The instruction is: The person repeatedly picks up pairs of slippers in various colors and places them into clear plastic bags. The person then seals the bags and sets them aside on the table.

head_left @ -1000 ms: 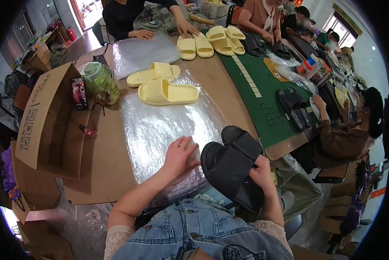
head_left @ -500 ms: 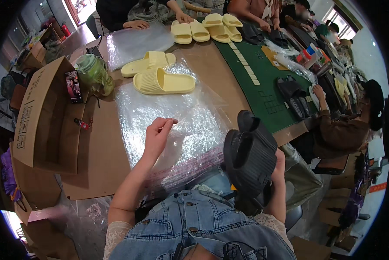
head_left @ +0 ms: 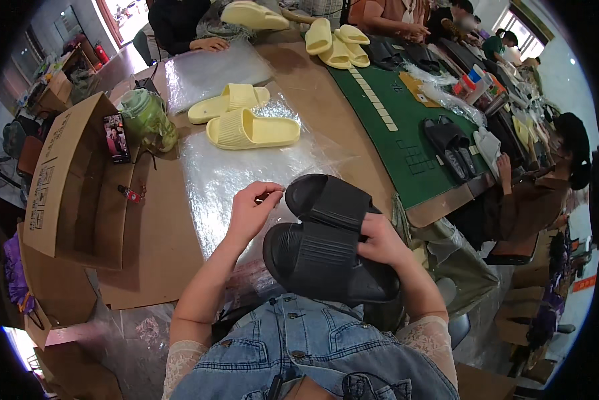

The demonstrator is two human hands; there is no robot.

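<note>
My right hand (head_left: 381, 241) grips a pair of black slides (head_left: 326, 257) by their inner edges, fingers reaching in between the two straps. The slides hang over the table's near edge, toes pointing left. Just left of the toes is my left hand (head_left: 254, 210), its thumb and fingertips pressed together; whether anything small is in the pinch cannot be made out. Below it lies a stack of clear plastic bags (head_left: 209, 183), partly hidden by the slides. At the stack's far end, a yellow slide (head_left: 254, 130) rests in front of its mate (head_left: 229, 102).
An open cardboard box (head_left: 79, 180) stands at left, beside a phone (head_left: 116, 139), a green-tinted jar (head_left: 146, 120) and a small red bottle (head_left: 131, 194). To the right, a green mat (head_left: 406, 133) bears black slides (head_left: 449, 147). Co-workers sit at the far and right sides.
My right hand has swung the black slides leftward and up, from hanging upright to lying nearly level. My left hand has shifted slightly right. Across the table, a yellow pair has been lifted.
</note>
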